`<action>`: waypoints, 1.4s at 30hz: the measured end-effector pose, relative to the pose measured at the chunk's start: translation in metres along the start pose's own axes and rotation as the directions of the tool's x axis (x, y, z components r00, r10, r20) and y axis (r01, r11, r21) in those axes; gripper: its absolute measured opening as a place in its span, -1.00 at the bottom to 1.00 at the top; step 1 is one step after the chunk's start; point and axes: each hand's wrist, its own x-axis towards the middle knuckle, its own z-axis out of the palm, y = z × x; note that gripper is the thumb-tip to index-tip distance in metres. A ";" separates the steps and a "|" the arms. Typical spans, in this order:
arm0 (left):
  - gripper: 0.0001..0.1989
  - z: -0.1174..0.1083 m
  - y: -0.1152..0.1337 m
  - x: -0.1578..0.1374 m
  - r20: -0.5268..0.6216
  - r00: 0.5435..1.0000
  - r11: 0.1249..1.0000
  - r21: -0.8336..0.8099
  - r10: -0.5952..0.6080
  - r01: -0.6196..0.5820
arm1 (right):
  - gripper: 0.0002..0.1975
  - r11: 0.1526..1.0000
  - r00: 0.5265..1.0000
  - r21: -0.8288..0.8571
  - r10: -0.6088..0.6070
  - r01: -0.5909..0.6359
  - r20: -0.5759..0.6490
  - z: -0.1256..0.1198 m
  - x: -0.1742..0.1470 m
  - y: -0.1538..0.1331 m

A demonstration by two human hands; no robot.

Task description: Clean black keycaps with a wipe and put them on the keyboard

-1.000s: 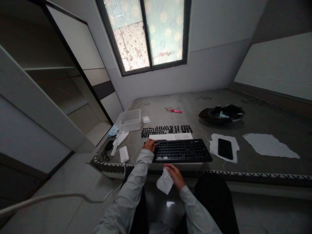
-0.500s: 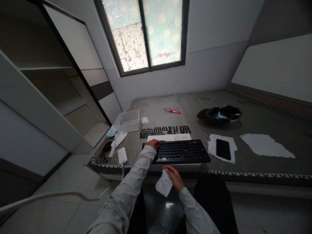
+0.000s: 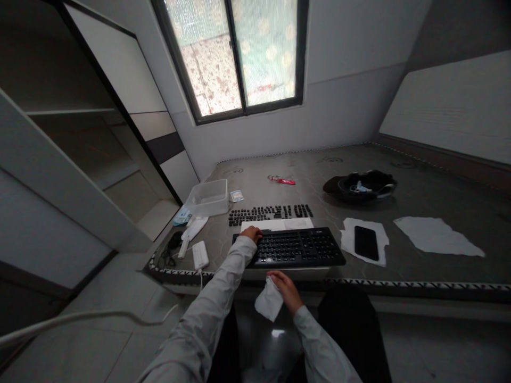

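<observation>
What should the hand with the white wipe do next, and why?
Probably lift the white wipe up onto the keyboard and rub its bare key area. The right hand holds the wipe below the surface's edge, not touching anything. The left hand rests on the keyboard's far left corner, seemingly steadying it, and the loose keycaps lie in rows behind it.

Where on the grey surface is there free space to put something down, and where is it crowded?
Free: the grey surface beyond the torn white paper, and the strip between the red packet and the black helmet. Crowded: around the black keyboard, the rows of loose black keycaps and the clear plastic box.
</observation>
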 end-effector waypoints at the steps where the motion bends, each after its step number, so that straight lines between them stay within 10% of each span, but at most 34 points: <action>1: -0.79 0.001 0.000 0.000 -0.004 1.000 1.000 -0.002 0.002 -0.002 | -0.68 1.000 1.000 0.000 -0.001 0.001 -0.003 0.000 0.000 0.000; 17: -0.76 -0.011 0.016 -0.003 0.124 0.988 0.989 0.127 -0.087 0.071 | -0.69 1.000 1.000 0.014 0.012 -0.013 0.015 -0.004 0.005 0.009; 31: -0.78 -0.033 0.028 0.042 0.482 0.854 0.964 0.256 -0.193 0.073 | -0.67 0.999 0.999 -0.006 0.037 -0.037 0.021 -0.005 0.005 0.009; 42: -0.74 -0.010 0.006 0.001 0.199 0.980 0.993 0.122 -0.023 -0.001 | -0.68 0.999 0.998 -0.017 0.050 -0.049 0.030 -0.005 0.004 0.008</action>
